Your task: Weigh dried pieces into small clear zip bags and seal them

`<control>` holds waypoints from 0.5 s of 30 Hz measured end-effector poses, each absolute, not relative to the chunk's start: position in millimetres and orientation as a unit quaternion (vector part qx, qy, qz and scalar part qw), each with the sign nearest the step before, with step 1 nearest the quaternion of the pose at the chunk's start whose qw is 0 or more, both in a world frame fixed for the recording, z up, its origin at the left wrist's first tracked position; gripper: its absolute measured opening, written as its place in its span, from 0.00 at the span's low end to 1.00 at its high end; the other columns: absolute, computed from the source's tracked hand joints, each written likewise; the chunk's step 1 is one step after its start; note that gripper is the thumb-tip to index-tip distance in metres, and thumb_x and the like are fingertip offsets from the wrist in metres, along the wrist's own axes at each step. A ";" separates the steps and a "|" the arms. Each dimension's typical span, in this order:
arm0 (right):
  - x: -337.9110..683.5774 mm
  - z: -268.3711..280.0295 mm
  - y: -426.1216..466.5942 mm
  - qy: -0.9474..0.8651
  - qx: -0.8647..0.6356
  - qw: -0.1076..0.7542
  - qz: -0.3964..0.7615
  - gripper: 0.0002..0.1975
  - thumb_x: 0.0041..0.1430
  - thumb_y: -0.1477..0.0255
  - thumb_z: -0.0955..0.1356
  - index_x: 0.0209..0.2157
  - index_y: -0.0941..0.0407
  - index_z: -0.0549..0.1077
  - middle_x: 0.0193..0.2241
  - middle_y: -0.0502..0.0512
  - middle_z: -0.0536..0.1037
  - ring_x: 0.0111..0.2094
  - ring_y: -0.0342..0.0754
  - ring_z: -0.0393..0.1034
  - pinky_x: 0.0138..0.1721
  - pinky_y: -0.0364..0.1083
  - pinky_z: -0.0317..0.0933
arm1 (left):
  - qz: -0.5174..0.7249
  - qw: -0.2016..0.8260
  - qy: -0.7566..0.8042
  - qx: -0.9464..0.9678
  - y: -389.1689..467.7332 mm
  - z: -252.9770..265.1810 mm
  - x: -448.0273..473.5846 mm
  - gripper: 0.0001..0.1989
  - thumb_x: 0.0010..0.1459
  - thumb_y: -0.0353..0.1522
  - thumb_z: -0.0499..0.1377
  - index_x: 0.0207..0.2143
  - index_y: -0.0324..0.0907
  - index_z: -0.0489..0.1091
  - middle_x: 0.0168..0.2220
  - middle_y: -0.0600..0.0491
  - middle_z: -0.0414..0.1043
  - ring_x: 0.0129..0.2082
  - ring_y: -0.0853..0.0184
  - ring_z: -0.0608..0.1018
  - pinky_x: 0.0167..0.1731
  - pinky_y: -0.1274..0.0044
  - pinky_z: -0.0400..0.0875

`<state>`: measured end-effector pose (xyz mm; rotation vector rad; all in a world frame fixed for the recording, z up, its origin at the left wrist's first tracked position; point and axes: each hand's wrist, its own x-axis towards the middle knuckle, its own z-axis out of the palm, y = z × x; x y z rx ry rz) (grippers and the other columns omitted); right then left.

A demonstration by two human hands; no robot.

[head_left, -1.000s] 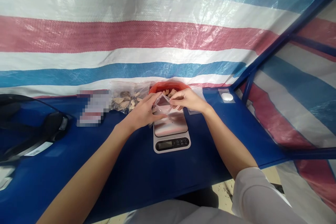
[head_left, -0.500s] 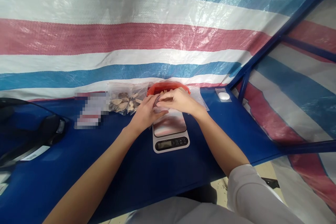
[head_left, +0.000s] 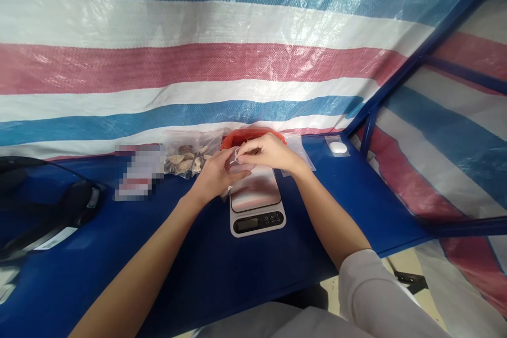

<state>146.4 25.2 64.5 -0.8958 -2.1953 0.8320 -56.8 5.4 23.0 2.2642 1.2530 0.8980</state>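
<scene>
Head view — items on a blue table (head_left: 214,274), clock positions read from the scale.

Centre: a white kitchen scale (head_left: 259,195), square pinkish plate, black display panel at 6 o'clock.
At 11, above the plate's far edge: a small clear plastic bag (head_left: 237,165), between both hands.
Left hand (head_left: 214,175): thumb spread from the fingers, cupped round the bag; whether they grip the film, cannot tell.
Right hand (head_left: 269,152): thumb and forefinger appear to pinch the bag's lip.
At 12: a red plastic bag (head_left: 253,132), partly hidden behind the hands.
At 10: clear bags of brown and tan dried pieces (head_left: 182,161).

Handling note — best done with a light pinch on one lip only, left thumb supporting the opposite side, wrists off the plate.
</scene>
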 end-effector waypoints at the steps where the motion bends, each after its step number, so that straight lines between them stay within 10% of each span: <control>1: 149.5 63.8 26.4 -0.820 -0.322 0.323 0.345 0.07 0.60 0.72 0.70 0.35 0.55 0.83 0.34 0.50 0.84 0.34 0.44 0.75 0.39 0.44 0.65 | 0.306 0.205 0.450 0.813 6.4 25.5 -59.6 0.28 0.54 0.48 0.66 0.53 0.43 0.72 0.37 0.52 0.76 0.33 0.63 0.75 0.37 0.71 0.71; 15: 181.0 57.8 33.4 -0.684 -0.339 0.433 0.480 0.12 0.51 0.60 0.77 0.33 0.54 0.84 0.32 0.52 0.84 0.34 0.49 0.77 0.39 0.49 0.72 | 0.177 0.262 0.494 0.810 12.4 60.2 -77.4 0.25 0.55 0.53 0.62 0.47 0.47 0.74 0.39 0.53 0.80 0.38 0.57 0.80 0.39 0.70 0.72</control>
